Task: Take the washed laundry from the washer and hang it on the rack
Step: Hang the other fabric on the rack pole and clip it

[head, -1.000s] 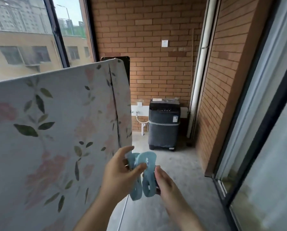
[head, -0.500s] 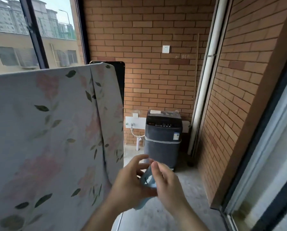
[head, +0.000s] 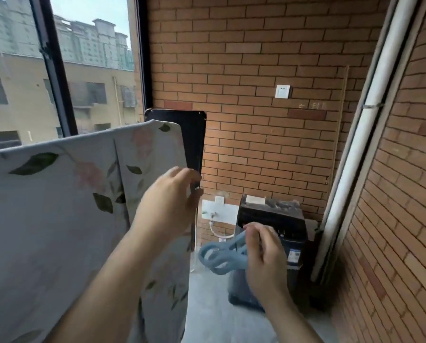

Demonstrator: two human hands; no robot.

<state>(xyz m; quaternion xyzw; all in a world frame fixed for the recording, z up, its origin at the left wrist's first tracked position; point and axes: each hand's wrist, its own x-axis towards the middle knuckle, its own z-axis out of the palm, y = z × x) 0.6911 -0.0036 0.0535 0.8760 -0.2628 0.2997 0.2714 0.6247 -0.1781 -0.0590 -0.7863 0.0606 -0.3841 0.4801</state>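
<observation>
Left hand (head: 168, 204): raised, fingers loosely bent; grip cannot be told.
Right hand (head: 264, 253): pinches blue clothes pegs (head: 217, 256).
Floral sheet (head: 58, 206): hangs at left, edge near raised hand.
Washer (head: 273, 216): against far brick wall (head: 256, 58).

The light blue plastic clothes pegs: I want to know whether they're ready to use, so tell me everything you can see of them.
The light blue plastic clothes pegs are large, smooth clips with rounded loop handles. Motion blur hides their number, though there seem to be two. The right hand pinches their far end, so they tilt with the loops down and to the left. They are held in the air in front of the dark washer, right of the floral sheet, and are clipped to nothing.
</observation>
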